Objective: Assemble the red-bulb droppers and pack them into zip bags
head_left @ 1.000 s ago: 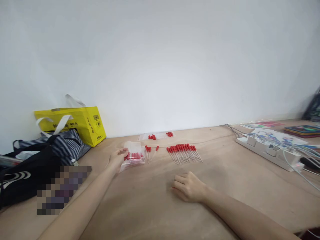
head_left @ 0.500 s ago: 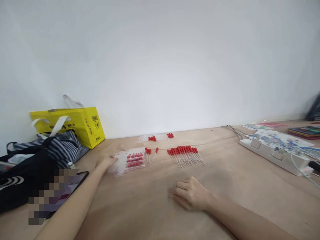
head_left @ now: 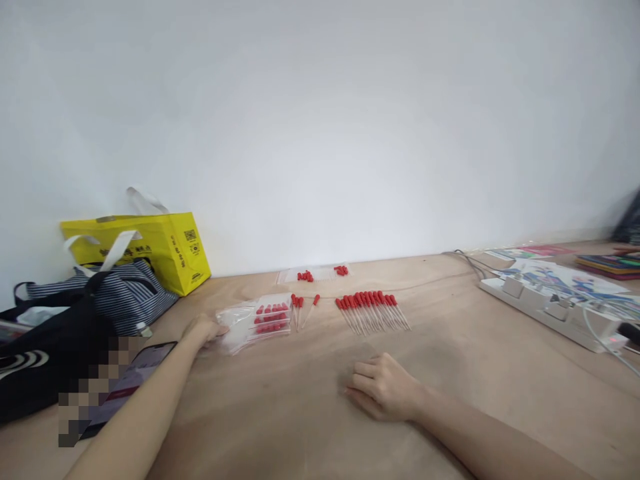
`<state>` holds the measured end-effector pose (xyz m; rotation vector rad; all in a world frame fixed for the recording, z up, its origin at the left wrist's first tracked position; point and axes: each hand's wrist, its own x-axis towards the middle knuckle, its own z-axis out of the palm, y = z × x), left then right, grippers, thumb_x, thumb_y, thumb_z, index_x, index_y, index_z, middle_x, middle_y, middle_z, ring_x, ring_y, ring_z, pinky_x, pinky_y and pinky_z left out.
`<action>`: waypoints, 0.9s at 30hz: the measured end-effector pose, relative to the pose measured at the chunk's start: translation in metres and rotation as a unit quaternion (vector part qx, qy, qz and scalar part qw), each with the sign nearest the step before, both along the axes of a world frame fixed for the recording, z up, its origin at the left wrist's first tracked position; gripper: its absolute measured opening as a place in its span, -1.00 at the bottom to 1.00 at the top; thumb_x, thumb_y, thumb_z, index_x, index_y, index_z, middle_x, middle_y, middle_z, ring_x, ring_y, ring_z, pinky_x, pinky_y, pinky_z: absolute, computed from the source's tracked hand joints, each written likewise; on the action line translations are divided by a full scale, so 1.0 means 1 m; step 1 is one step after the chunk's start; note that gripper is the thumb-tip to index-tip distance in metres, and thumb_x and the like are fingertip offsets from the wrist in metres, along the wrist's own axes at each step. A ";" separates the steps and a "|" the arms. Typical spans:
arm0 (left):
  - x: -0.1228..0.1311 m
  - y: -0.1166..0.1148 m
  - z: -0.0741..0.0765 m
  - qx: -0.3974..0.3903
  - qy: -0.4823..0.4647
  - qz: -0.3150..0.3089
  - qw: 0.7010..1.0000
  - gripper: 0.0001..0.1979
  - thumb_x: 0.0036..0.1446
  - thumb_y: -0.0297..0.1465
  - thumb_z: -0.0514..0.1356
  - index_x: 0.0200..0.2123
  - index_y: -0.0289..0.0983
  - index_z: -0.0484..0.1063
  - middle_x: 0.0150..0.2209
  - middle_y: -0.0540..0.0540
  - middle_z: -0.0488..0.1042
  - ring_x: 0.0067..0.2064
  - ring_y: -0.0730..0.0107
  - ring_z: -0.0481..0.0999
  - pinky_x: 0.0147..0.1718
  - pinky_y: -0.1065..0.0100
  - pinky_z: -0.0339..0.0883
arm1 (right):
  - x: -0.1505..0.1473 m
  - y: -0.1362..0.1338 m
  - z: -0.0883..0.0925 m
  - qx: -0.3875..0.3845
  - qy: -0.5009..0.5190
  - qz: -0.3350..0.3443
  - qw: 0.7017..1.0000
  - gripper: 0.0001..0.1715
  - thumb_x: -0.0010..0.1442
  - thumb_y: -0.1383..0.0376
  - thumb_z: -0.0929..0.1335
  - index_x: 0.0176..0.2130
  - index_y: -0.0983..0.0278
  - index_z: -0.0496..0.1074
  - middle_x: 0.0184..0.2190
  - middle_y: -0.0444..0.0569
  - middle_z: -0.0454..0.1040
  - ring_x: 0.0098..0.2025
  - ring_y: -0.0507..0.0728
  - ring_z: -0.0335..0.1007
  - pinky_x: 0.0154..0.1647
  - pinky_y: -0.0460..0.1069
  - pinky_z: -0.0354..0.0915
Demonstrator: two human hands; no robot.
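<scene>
At the left, my left hand (head_left: 203, 330) pinches the near-left end of a clear plastic bag (head_left: 235, 329), its fingers partly hidden. On the stacked bags lie rows of red rubber bulbs (head_left: 271, 319). Just right of them are a few loose droppers (head_left: 297, 309) with red bulbs and thin clear stems. A fanned row of red-bulbed droppers (head_left: 367, 310) lies in the middle, bulbs pointing away from me. My right hand (head_left: 377, 387) rests on the table nearer to me, fingers curled closed, with nothing visible in it. It is apart from the droppers.
Against the wall lies another clear bag (head_left: 323, 275) with red bulbs. A yellow bag (head_left: 185, 257), a striped bag (head_left: 135, 300), a black bag (head_left: 45, 373) and a phone (head_left: 130, 387) crowd the left. A white power strip (head_left: 550, 313) with cables sits right, near papers (head_left: 570, 277).
My left hand has drawn back a little to the left, with clear plastic at its fingers. The right hand and the row of droppers stay in place.
</scene>
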<state>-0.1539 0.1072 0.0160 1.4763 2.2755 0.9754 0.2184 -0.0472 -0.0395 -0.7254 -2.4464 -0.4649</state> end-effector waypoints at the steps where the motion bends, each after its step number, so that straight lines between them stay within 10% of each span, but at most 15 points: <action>1: 0.000 -0.002 0.002 -0.011 0.012 0.002 1.000 -0.75 -0.42 -0.41 0.25 -0.83 -0.23 0.17 -0.70 -0.08 0.31 -0.39 -0.12 0.43 -0.43 0.12 0.26 | 0.000 0.000 0.000 0.001 -0.001 0.000 1.000 -0.74 0.16 0.30 0.17 -0.51 0.29 0.28 -0.60 -0.15 0.31 -0.61 -0.04 0.12 -0.63 -0.07 -0.13; 6: 0.001 -0.025 0.021 -0.023 0.036 -0.040 0.998 -0.81 -0.26 -0.35 0.21 -0.71 -0.26 0.24 -0.61 -0.07 0.35 -0.34 0.04 0.41 -0.45 0.29 0.24 | 0.001 -0.001 0.000 0.000 -0.003 -0.003 1.000 -0.75 0.16 0.31 0.17 -0.50 0.29 0.28 -0.59 -0.15 0.32 -0.61 -0.04 0.12 -0.63 -0.07 -0.15; 10: 0.007 -0.063 0.039 -0.053 -0.015 -0.202 0.978 -0.71 -0.24 -0.20 0.25 -0.44 -0.26 0.39 -0.49 0.01 0.42 -0.42 0.34 0.40 -0.47 0.45 0.25 | 0.000 0.000 -0.001 -0.020 -0.002 -0.005 1.000 -0.76 0.15 0.29 0.17 -0.50 0.28 0.28 -0.58 -0.14 0.33 -0.60 -0.04 0.15 -0.63 -0.06 -0.14; 14: 0.038 -0.092 0.036 -0.234 -0.090 -0.491 0.835 -0.56 -0.22 -0.06 0.23 -0.37 -0.29 0.39 -0.58 0.05 0.36 -0.52 0.45 0.34 -0.54 0.48 0.21 | 0.000 0.000 -0.002 -0.041 0.006 -0.006 0.999 -0.78 0.15 0.29 0.17 -0.47 0.28 0.30 -0.56 -0.13 0.36 -0.58 -0.03 0.18 -0.62 -0.06 -0.13; 19: 0.095 -0.100 0.012 -0.231 0.026 -0.508 0.829 -0.58 -0.37 -0.14 0.30 -0.44 -0.29 0.35 -0.53 0.02 0.38 -0.42 0.29 0.40 -0.45 0.36 0.28 | 0.000 0.000 -0.002 -0.054 0.020 -0.014 0.998 -0.79 0.15 0.31 0.17 -0.43 0.27 0.33 -0.55 -0.13 0.37 -0.57 -0.03 0.18 -0.60 -0.07 -0.14; 24: 0.119 -0.116 -0.003 0.000 0.168 -0.490 0.855 -0.66 -0.10 -0.28 0.22 -0.20 -0.20 0.33 -0.07 -0.09 0.32 0.00 0.14 0.24 -0.05 0.15 0.11 | 0.000 0.001 -0.006 -0.062 0.065 -0.060 0.994 -0.76 0.14 0.30 0.18 -0.48 0.27 0.34 -0.59 -0.13 0.33 -0.57 -0.03 0.17 -0.58 -0.08 -0.12; 27: 0.119 -0.131 -0.012 -0.009 0.218 -0.516 0.828 -0.60 0.08 -0.22 0.08 0.01 -0.12 0.23 0.14 -0.11 0.12 0.15 0.12 0.05 0.06 0.05 -0.05 | -0.004 0.016 -0.006 -0.088 0.100 -0.093 0.987 -0.76 0.13 0.32 0.18 -0.48 0.28 0.36 -0.56 -0.11 0.31 -0.55 -0.02 0.18 -0.56 -0.10 -0.06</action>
